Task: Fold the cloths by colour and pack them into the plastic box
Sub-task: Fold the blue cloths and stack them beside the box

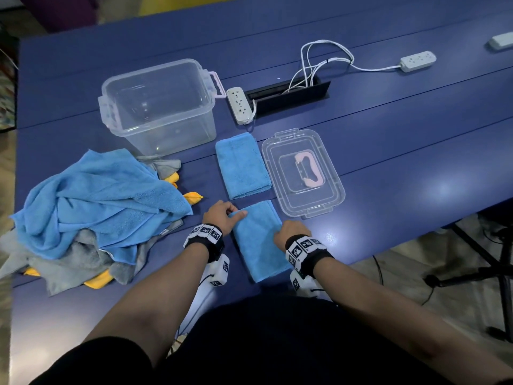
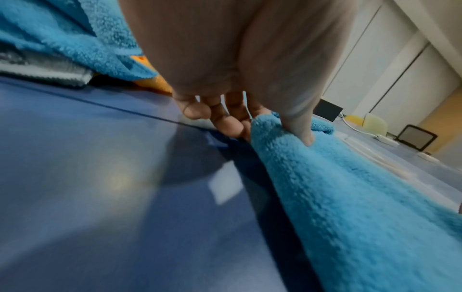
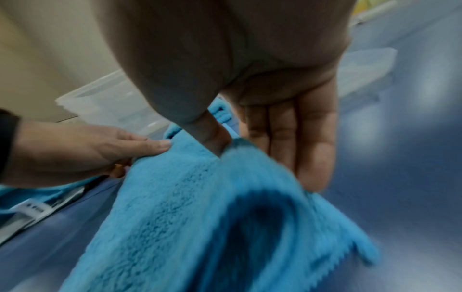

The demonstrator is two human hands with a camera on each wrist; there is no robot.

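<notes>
On table [image 1: 388, 162]: two folded blue cloths [image 1: 243, 165], one box [image 1: 158, 107], one lid [image 1: 302, 173].

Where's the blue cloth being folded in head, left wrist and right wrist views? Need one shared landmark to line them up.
Head: blue cloth lies bottom centre, between left hand and right hand.
Left wrist: fills the lower right, pinched at its far edge by the thumb.
Right wrist: fills bottom centre, right edge lifted between thumb and fingers.
Shared landmark: the clear plastic box, seen at the left in the right wrist view; not discernible in the left wrist view.
</notes>
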